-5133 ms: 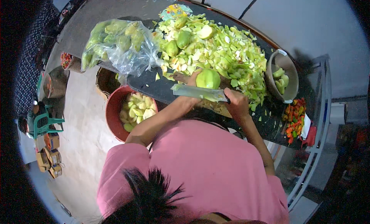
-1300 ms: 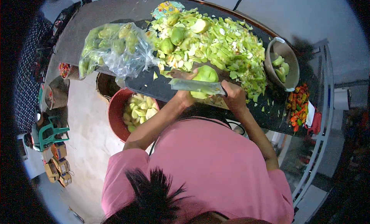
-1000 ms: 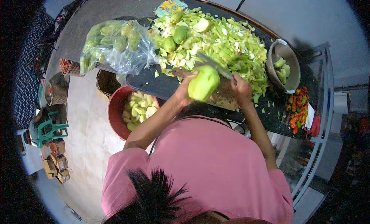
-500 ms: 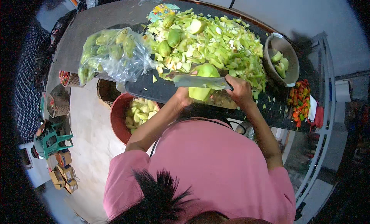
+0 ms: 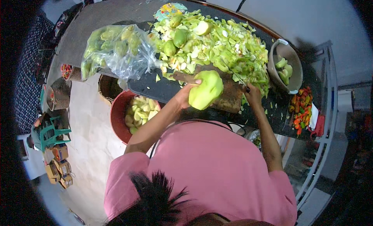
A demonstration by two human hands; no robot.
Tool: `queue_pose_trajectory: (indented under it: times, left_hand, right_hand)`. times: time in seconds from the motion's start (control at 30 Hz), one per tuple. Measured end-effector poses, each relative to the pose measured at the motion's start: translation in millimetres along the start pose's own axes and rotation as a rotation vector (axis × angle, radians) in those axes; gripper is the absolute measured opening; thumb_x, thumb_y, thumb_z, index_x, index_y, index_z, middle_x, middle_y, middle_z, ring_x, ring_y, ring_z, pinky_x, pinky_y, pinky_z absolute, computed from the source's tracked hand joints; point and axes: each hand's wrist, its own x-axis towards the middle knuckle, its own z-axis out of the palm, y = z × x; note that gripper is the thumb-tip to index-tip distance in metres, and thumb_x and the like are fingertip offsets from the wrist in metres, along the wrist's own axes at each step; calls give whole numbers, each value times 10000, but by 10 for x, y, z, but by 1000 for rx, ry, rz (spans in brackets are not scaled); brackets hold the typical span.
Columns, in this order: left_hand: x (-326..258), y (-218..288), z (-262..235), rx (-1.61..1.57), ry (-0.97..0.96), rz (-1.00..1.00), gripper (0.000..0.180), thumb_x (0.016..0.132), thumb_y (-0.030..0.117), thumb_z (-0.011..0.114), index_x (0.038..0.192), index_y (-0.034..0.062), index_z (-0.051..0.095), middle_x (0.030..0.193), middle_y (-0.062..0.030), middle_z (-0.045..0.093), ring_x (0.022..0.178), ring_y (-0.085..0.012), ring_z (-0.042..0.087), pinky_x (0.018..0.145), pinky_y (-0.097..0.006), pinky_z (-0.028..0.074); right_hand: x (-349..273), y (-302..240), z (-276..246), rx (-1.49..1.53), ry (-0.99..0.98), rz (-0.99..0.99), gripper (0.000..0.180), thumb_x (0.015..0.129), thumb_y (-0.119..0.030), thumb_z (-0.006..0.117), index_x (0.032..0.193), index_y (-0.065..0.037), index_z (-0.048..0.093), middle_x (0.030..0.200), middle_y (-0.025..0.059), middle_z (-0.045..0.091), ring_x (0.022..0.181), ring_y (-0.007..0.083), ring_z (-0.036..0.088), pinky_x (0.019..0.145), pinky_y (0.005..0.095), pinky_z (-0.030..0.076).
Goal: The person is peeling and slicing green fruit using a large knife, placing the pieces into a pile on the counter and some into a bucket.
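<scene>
My left hand (image 5: 185, 94) grips a peeled pale-green fruit, seemingly a green papaya (image 5: 207, 90), at its left side. Tilted, the fruit is held at the near left part of a wooden chopping board (image 5: 230, 98). My right hand (image 5: 253, 95) is closed round the handle of a knife (image 5: 241, 81), off the board's right end. The blade shows nearly edge-on, pointing away over the peelings, apart from the fruit. Just beyond the board lies a wide heap of green peelings (image 5: 229, 43). Unpeeled green fruits (image 5: 180, 38) and a pale cut one (image 5: 203, 28) rest on it.
A clear plastic bag (image 5: 120, 51) of green fruits lies left on the dark table. Below the table's edge stands a red tub (image 5: 123, 128) of peeled pieces. At right are a grey-brown basin (image 5: 295, 70) holding pale-green pieces and a pile of red-orange peppers (image 5: 301, 109).
The knife has left the fruit and swung right, its blade turning from crosswise to pointing away. My left hand has tilted the fruit, and more of the board shows.
</scene>
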Motion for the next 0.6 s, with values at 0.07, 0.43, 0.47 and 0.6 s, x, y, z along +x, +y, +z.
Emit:
queue_pose_trajectory:
  times: [0.07,0.43,0.47,0.6]
  left_hand:
    - [31,16,-7,48,-14,-22,563,819,307,626,1279,43,438,1176,-130,582,1040,-261,595,917,-400,476]
    - [107,26,-10,260,68,42,437,869,366,544,1162,43,546,1074,-123,638,923,-231,648,827,-390,530]
    - [92,31,1,339,110,53,442,858,354,557,1167,39,544,1072,-124,638,923,-231,648,833,-397,527]
    - [38,128,-36,59,3,-139,615,751,342,642,1255,38,464,1156,-146,593,990,-285,617,885,-419,497]
  right_hand:
    - [79,-243,-149,121,-77,-58,258,863,-275,585,908,-21,588,669,185,546,618,360,553,547,386,413]
    - [147,-1264,-757,171,-81,-324,404,664,-172,673,1016,-3,569,847,204,613,804,397,583,696,432,471]
    - [145,-1256,-745,137,-70,-305,349,700,-181,639,1001,-22,563,834,207,608,793,392,589,685,449,475]
    - [208,-735,-331,58,-112,-73,245,769,-199,585,965,-54,557,796,207,599,773,380,598,664,464,476]
